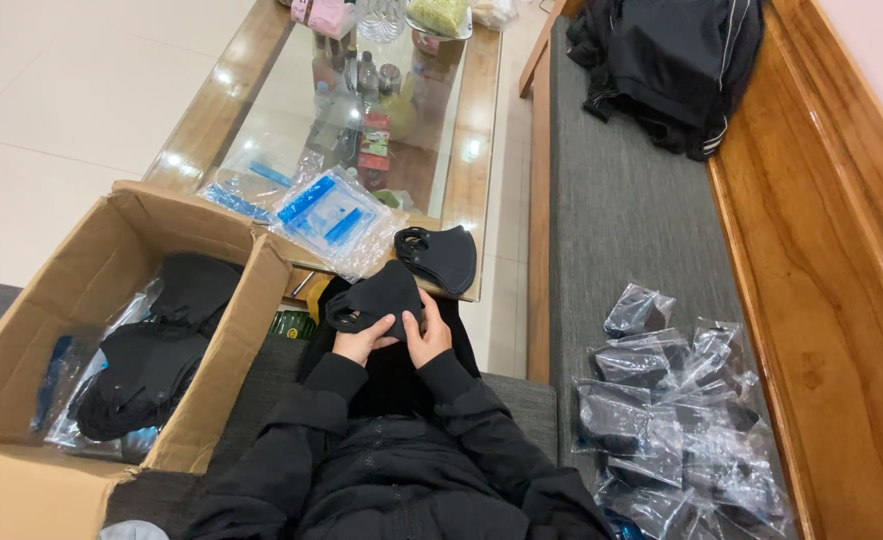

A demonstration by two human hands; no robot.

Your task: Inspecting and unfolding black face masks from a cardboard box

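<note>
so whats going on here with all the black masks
A seated person in a black jacket holds one black mask in both hands, left hand and right hand, over their lap. Another mask lies on the edge of the glass table, beside empty clear bags. An open cardboard box to the left holds more loose black masks. On the grey bench to the right sits a pile of bagged masks.

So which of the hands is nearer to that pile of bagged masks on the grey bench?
The right hand. It grips the black mask on the side toward the pile of bagged masks. The left hand holds the mask's other side, farther from the pile and closer to the cardboard box.
</note>
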